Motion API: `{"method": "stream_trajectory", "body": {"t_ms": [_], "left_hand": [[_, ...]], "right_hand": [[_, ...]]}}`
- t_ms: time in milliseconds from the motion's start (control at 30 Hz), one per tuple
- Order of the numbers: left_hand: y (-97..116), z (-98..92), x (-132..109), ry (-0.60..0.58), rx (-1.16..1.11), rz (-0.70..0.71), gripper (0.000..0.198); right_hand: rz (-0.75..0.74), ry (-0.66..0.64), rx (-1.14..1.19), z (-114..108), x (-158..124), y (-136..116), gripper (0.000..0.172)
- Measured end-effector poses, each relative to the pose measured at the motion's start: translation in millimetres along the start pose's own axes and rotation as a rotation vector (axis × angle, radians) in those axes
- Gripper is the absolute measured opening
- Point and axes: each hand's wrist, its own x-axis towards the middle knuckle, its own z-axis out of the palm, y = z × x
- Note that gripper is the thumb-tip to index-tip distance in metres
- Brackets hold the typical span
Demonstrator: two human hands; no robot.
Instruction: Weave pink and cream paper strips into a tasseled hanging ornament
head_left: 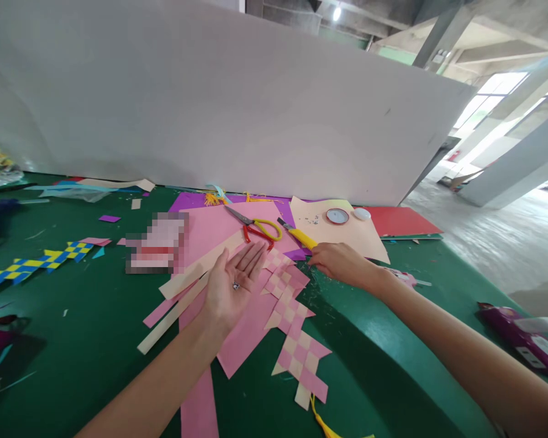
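My left hand (232, 283) is palm up with its fingers stretched out, and a small dark shiny piece (236, 285) lies on the palm. Pink paper sheets and cream strips (171, 321) lie under and beside it. My right hand (335, 260) has its fingers closed at the near end of a yellow utility knife (302, 238); whether it grips the knife or something tiny is unclear. Scissors (256, 224) with yellow and red handles rest on the pink paper. A woven pink and cream paper strip (296, 356) with a yellow tassel (322, 423) runs between my forearms.
A round tin (337, 216), a white lid (362, 214) and tiny bits sit on cream paper (369, 240). Red card (404, 221) lies right of it. A blue and yellow woven strip (50, 260) is at left, a purple pouch (525, 337) at right. A grey panel (210, 91) stands behind.
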Motion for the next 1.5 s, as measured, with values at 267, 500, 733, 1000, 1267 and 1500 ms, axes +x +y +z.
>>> {"method": "stream_trajectory", "body": {"t_ms": [267,500,733,1000,1267,1500], "left_hand": [[-0.3,-4.0,2.4,-0.028,0.021,0.011,0.046],[-0.2,-3.5,2.9,-0.011,0.028,0.005,0.046],[0.7,-4.2,2.9,0.006,0.007,0.015,0.046],[0.8,-1.1,1.3,0.025,0.003,0.010,0.044],[0.9,0.6,1.1,0.044,0.036,0.030,0.045],[3.8,-6.2,7.9,0.034,0.022,0.050,0.045]], "right_hand": [[0.008,-0.002,0.004,4.8,14.9,1.6,0.019],[-0.006,-0.035,0.018,1.5,22.4,1.8,0.016],[-0.017,-0.052,0.030,2.9,27.5,1.3,0.015],[-0.021,-0.074,0.069,4.5,34.0,1.5,0.013],[0.011,-0.074,0.165,-8.2,28.4,2.5,0.011],[0.024,-0.018,0.259,-31.1,35.9,-6.1,0.011]]}}
